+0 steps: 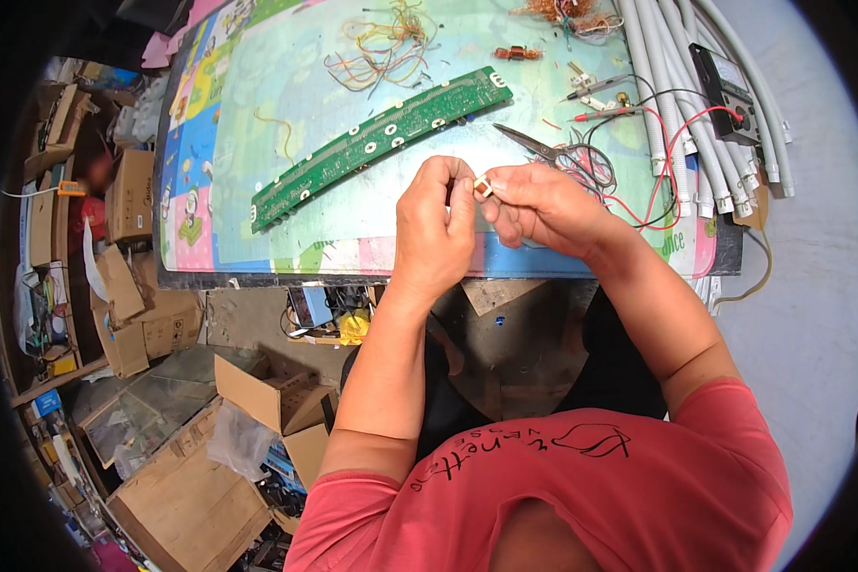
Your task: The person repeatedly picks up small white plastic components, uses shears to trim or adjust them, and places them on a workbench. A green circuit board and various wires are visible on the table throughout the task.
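Close to the table's front edge, my right hand (553, 205) pinches a small coil (484, 187) with a white frame and copper-coloured winding between thumb and fingers. My left hand (436, 214) is beside it, its fingers curled and pressed together right at the coil. Whether a thin wire lies between the left fingertips is too small to tell. Beyond both hands a long green circuit board (377, 143) lies slanted across the mat. Black-handled scissors (553, 151) rest just past my right hand, partly over reddish wires.
A loose tangle of thin wires (386, 46) and a copper-wound coil (518, 53) are farther back. To the right, a black analog meter (725, 91) with red and black test leads sits on grey corrugated pipes (672, 95). Cardboard boxes (286, 405) crowd the floor at left.
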